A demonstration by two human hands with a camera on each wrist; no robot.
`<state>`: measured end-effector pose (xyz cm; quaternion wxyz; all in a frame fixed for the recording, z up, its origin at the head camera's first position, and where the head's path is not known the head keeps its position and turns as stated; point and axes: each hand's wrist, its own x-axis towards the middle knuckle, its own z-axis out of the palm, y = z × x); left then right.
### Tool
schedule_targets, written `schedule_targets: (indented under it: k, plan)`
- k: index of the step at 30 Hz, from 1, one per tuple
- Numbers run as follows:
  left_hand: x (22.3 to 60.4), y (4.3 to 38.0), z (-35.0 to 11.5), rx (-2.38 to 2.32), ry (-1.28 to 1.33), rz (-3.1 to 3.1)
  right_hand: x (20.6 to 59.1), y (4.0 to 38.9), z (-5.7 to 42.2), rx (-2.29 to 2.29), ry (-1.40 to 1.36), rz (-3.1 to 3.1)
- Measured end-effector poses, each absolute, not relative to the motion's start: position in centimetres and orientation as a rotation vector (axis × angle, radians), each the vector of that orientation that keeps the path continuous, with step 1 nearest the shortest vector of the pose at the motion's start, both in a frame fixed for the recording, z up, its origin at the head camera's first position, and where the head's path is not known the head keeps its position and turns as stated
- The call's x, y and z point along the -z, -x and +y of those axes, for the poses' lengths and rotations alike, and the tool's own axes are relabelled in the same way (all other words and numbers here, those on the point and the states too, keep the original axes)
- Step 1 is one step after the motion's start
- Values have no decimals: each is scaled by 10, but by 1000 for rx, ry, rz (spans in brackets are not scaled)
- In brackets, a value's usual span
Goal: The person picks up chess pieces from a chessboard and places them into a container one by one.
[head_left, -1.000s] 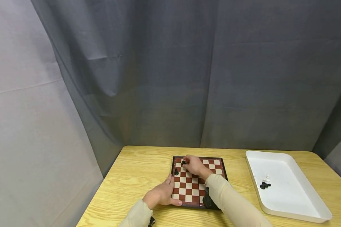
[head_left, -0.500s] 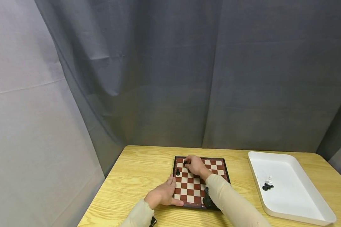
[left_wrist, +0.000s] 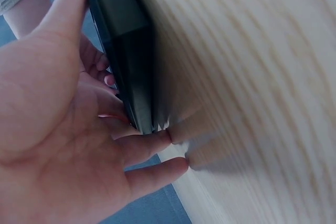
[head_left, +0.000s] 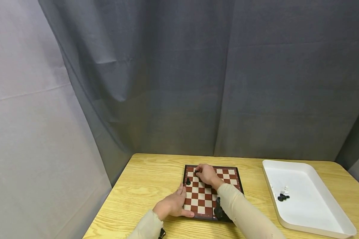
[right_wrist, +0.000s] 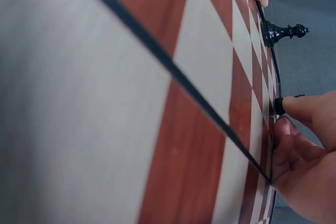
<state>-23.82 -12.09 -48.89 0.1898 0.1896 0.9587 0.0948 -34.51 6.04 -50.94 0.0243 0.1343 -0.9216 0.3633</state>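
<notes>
A red-and-white chessboard (head_left: 201,200) with a dark rim lies flat on the wooden table. Along its left edge rests my left hand (head_left: 171,203), fingers extended and thumb at the near edge; in the left wrist view its fingertips (left_wrist: 178,166) touch the tabletop beside the board's dark side. Over the far left part of the board, my right hand (head_left: 207,174) pinches a small black chess piece (right_wrist: 279,106), mostly covered by the fingers, with its base at the board. Closer to the left edge, a black bishop-like chess piece (right_wrist: 283,31) stands upright.
On the right stands a white tray (head_left: 314,199) holding black chess pieces (head_left: 283,197) and white ones (head_left: 285,190). Grey curtains (head_left: 179,99) hang behind and left of the table (head_left: 149,179). A black device on the right wrist (head_left: 218,209) covers the board's near right part.
The head view has shifted slightly, so everything sits a little farther right. Both hands stay nearly in place on the board, and the right still pinches the black chess piece.
</notes>
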Motion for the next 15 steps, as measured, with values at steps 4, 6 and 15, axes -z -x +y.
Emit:
schedule_targets:
  k: [4,6,15]
  plan:
    - [489,238,-122,-266,-528,2697,510,344,63,-1162,-420,-2839]
    - [488,238,-124,-262,-526,2703,510,344,64,-1172,-426,-2839]
    - [486,239,-129,-286,-513,2698,497,330,76,-1216,-457,-2860]
